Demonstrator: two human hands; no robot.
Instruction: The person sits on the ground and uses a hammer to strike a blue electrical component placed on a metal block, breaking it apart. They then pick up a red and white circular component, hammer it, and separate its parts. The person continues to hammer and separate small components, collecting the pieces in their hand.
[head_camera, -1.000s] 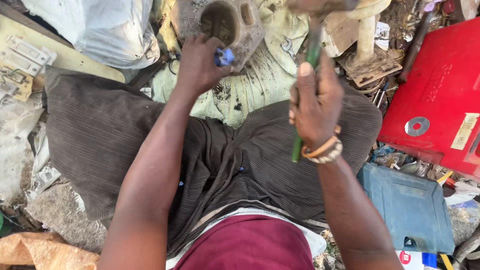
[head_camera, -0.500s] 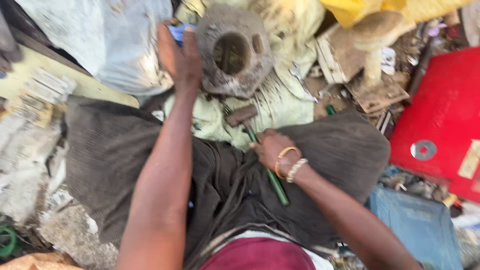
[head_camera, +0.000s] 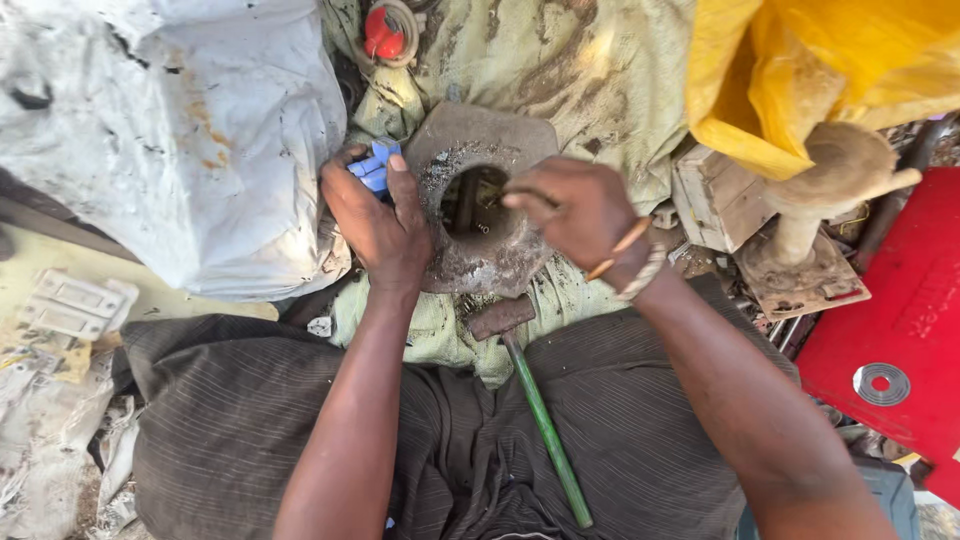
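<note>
- Rusty, grit-caked metal housing (head_camera: 480, 215) with a round bore sits on a stained pale cloth (head_camera: 590, 70), just beyond the person's lap, near enough for both arms to work it.
- Left hand (head_camera: 375, 215) presses against the housing's left flank, seemingly to steady it, with a small blue plastic piece (head_camera: 372, 168) pinched under the fingers.
- Right hand (head_camera: 575, 215) arches over the right rim, fingertips curled toward the bore; whether they pinch anything inside I cannot tell, the hollow is too dark.
- Hammer (head_camera: 530, 400) with its green handle lies loose on the dark trousers (head_camera: 250, 420), head touching the housing's near edge, handle pointing back at the body: neither hand is on it, yet it's within easy reach.
- Left, a bulging white sack (head_camera: 170, 140); far right, a yellow bag (head_camera: 830, 70) above a small wooden block (head_camera: 715, 195); a red metal panel (head_camera: 900, 330) at the right edge.
</note>
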